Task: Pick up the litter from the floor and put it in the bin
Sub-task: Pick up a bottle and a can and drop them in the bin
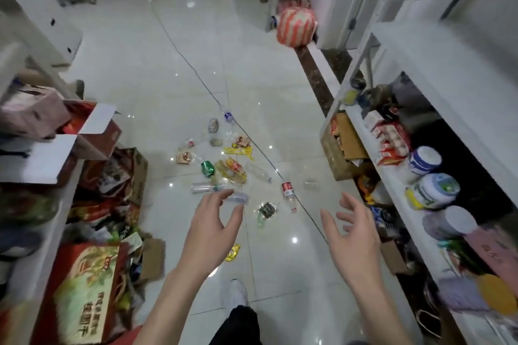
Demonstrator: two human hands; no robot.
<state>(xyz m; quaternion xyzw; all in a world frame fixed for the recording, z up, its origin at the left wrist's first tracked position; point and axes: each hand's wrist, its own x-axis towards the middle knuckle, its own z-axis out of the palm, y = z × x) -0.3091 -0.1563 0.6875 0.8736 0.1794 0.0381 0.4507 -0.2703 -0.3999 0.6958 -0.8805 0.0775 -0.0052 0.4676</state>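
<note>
Red-and-green gift box point(84, 297) at the floor's near left edge: large yellow Chinese characters running sideways, seemingly 桂圆干; the smaller line beside them is too blurred. Labels on the red-label bottle point(288, 189), yellow wrapper point(238, 150) and shelf packs point(392, 142) are unreadable.
</note>
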